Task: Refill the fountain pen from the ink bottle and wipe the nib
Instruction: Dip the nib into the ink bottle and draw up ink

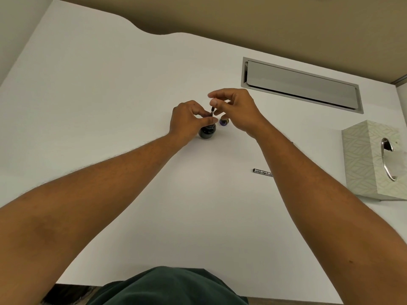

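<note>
A dark round ink bottle [207,131] stands open on the white desk [110,95] near its middle. The fountain pen's front part [212,111] stands upright with its lower end in the bottle's mouth. My left hand [187,122] pinches the pen's lower part just above the bottle. My right hand [235,111] pinches the pen's top end between thumb and fingers. The bottle's cap [224,122] lies on the desk right of the bottle, partly hidden by my right hand. The nib is hidden inside the bottle.
A silver pen barrel [262,172] lies on the desk to the right, partly under my right forearm. A patterned tissue box [365,159] stands at the right edge. A recessed grey cable hatch [301,84] sits at the back right.
</note>
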`<state>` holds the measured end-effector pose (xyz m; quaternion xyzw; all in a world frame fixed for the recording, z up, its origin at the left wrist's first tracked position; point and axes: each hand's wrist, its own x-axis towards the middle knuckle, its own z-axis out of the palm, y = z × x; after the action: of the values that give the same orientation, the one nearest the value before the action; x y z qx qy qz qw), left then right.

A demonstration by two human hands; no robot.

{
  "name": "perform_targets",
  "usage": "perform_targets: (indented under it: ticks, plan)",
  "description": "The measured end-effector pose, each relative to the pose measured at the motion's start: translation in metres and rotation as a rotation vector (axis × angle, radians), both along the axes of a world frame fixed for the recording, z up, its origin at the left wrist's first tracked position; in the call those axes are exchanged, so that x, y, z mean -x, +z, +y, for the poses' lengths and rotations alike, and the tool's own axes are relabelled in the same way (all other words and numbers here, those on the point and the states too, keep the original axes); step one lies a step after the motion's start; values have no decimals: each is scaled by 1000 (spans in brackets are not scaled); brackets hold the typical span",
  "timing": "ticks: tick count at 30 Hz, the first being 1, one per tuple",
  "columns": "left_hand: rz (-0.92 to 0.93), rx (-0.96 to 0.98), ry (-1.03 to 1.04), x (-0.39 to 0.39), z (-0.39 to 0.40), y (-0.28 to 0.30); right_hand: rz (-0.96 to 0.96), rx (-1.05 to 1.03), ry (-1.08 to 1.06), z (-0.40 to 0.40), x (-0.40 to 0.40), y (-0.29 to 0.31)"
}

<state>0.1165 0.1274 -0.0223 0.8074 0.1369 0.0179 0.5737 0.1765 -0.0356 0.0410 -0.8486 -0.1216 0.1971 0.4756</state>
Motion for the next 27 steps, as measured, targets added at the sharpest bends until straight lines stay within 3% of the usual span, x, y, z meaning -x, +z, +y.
perform_targets:
  ticks: [9,15,23,27]
  plan:
    - [-7,-6,11,1,-2,-1,-136,54,-181,8,5,-1]
    - [-1,-5,8,1,0,0,-8,1,-1,0,-1,3]
    - [7,0,9,2,-1,2,-151,57,-195,10,4,1]
    - [21,-5,15,1,1,3,-24,-13,-67,5,2,0]
